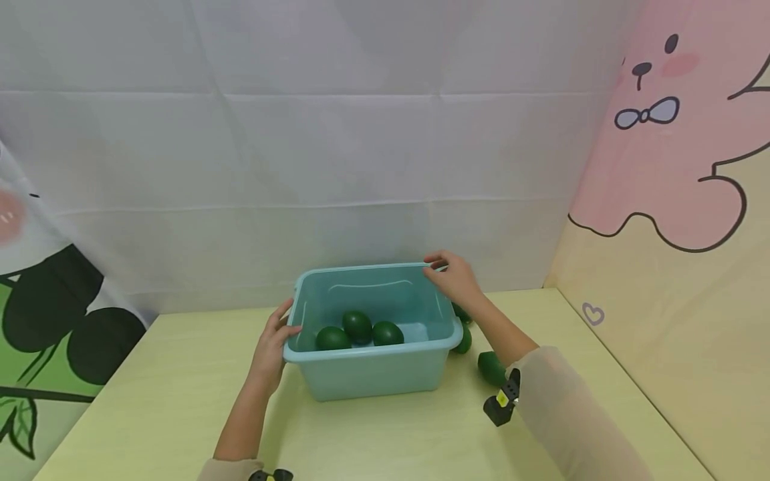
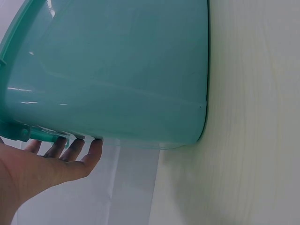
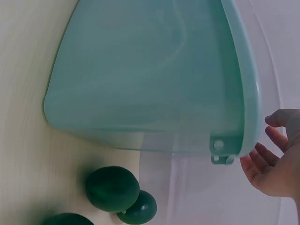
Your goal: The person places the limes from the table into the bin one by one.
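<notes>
A light blue plastic bin [image 1: 373, 375] stands on the table, its open top facing up. Inside it lie three smooth, dark green, avocado-like fruits [image 1: 357, 326]. My left hand [image 1: 269, 347] grips the bin's left rim, thumb over the edge and fingers along the outside; the thumb is hidden in the left wrist view. At the back right corner is my right hand [image 1: 458, 279], fingers loosely bent. In the right wrist view, the lower fingers [image 3: 257, 161] are right at the rim's corner, while thumb and index finger are spread above it.
More dark green fruits lie on the table right of the bin: one [image 1: 463, 339] close to its wall with another behind, and one [image 1: 492, 369] under the right forearm. A white cloth [image 1: 361, 147] hangs behind the table [image 1: 180, 394]; a printed panel [image 1: 662, 300] borders the right.
</notes>
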Demonstrator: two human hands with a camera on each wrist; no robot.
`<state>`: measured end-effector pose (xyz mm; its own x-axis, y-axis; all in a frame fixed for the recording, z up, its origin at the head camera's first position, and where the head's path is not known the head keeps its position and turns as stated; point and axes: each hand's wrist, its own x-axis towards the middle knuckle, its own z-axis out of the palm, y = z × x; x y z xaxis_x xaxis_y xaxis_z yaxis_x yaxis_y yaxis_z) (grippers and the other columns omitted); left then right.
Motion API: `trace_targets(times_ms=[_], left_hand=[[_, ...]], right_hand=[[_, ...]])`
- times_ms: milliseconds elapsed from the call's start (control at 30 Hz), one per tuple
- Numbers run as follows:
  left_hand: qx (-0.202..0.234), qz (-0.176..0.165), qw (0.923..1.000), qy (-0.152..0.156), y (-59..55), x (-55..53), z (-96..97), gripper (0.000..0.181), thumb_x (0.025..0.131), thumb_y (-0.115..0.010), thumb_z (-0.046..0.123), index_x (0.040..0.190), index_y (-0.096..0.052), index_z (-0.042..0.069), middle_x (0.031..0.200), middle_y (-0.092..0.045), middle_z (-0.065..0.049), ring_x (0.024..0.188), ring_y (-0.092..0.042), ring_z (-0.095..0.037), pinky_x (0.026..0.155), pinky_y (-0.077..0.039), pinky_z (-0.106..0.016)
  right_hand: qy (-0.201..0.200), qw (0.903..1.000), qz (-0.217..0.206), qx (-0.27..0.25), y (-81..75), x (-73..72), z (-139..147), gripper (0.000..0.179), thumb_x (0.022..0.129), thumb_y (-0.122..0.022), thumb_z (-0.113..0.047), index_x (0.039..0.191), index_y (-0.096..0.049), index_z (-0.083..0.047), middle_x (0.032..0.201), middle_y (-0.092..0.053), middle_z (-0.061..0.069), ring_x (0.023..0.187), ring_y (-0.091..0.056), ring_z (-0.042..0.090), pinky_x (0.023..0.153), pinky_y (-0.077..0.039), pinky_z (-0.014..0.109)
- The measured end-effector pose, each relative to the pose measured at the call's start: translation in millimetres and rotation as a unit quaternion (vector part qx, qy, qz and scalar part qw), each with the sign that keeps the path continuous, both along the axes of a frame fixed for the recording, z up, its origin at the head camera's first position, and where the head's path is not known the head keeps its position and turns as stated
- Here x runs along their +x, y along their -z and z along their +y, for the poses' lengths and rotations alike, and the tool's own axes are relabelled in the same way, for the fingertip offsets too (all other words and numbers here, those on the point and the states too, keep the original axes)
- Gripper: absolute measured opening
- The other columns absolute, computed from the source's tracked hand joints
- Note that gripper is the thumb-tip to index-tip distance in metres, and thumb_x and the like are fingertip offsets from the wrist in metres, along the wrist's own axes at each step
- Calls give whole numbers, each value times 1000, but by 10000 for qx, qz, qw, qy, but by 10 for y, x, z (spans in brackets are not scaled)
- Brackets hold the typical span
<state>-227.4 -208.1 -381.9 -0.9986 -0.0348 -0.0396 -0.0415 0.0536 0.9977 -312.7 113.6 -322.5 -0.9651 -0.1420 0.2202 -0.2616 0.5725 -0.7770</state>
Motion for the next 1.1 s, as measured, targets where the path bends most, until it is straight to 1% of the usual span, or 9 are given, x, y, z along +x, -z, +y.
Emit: trace_targets(times_ms=[133, 300, 500, 633, 867, 1100], left_hand=[[-8, -28, 10000, -5, -9, 12, 4, 61, 95, -37, 11, 151, -14, 21, 153, -18, -17, 132, -30, -34, 90, -38, -30], [-6, -34, 10000, -21, -14, 22, 5, 61, 95, -37, 10, 151, -14, 19, 153, -18, -17, 132, -30, -34, 90, -38, -31], [-15, 11, 10000, -20, -13, 21, 9, 61, 95, -36, 10, 151, -13, 19, 153, -19, -17, 131, -31, -34, 89, -38, -29], [-14, 23, 10000, -9, -10, 15, 13, 61, 95, -36, 11, 151, -13, 19, 153, -19, -17, 131, -31, -34, 89, -38, -29], [-12, 35, 10000, 1, -7, 15, 9, 61, 95, -36, 11, 151, -13, 18, 152, -20, -17, 130, -32, -35, 88, -39, -29], [4, 36, 10000, 3, -3, 13, 6, 61, 95, -36, 10, 151, -13, 18, 153, -19, -17, 131, -31, -34, 87, -39, -27]], right_hand=[[76, 9999, -84, 16, 9, 9, 93, 32, 92, -56, -23, 119, -59, -8, 117, -61, 17, 105, -58, 32, 85, -49, 43], [192, 9997, -122, 103, 43, 22, 198, 33, 92, -54, -22, 120, -58, -6, 118, -61, 18, 106, -58, 34, 86, -49, 45], [284, 9993, -117, 228, 119, 19, 339, 33, 91, -53, -21, 119, -58, -5, 117, -61, 20, 104, -59, 35, 84, -49, 44], [353, 9988, -208, 273, 188, 48, 446, 32, 91, -54, -22, 118, -59, -5, 116, -61, 20, 103, -59, 35, 83, -50, 44], [289, 9987, -169, 372, 280, 136, 619, 33, 91, -54, -23, 118, -58, -4, 117, -60, 21, 104, -58, 37, 84, -48, 46], [254, 9982, -204, 498, 367, 191, 772, 35, 90, -58, -25, 118, -59, -5, 117, -61, 22, 103, -59, 36, 84, -49, 45]])
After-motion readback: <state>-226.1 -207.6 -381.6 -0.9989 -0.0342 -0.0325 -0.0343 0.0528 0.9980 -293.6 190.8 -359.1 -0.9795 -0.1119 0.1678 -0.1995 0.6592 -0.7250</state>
